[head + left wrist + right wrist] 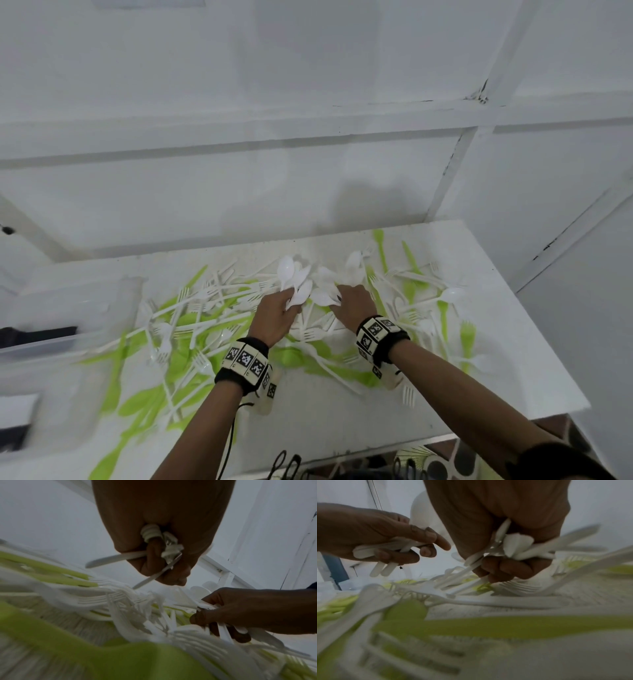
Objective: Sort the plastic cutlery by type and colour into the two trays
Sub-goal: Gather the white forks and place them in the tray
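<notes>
The table is white with a faint grey speckle. Scattered over it lies plastic cutlery in two colours: white forks and lime-green forks, with lime-green knives of the same bright shade. The bunch of spoons above the left hand is plain glossy white, and so is the bunch of spoons at the right hand. Each wristband is black and carries cream tiles printed with black-and-white square marker patterns. The wall behind is white with pale grey seams. At the left edge the tray looks clear and colourless, blurred.
</notes>
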